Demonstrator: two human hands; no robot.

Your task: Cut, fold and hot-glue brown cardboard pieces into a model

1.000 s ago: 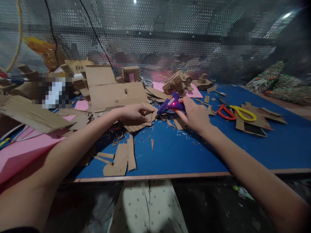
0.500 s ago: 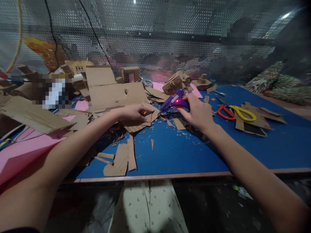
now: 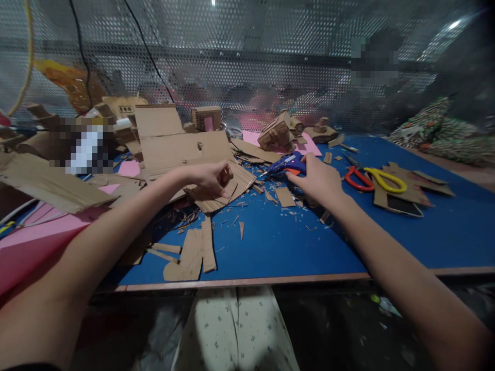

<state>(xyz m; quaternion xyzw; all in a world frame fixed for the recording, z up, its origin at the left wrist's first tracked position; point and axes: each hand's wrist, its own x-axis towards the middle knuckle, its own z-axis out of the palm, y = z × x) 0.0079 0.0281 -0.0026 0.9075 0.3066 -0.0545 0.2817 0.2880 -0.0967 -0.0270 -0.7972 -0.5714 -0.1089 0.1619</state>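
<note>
The right hand (image 3: 320, 178) was closed round a blue glue gun (image 3: 286, 164), held over the middle of the counter (image 3: 278, 252), nozzle pointing left. The left hand (image 3: 209, 179) was curled above a corrugated cardboard piece (image 3: 243, 178); whether its fingers pinched anything, I could not tell. The small light on the gun suggested heat, so a leftward slip could have burned those fingers. A stray drip could have glued the cardboard scraps (image 3: 285, 197) below, and a piece lying on loose bits might have skidded.
</note>
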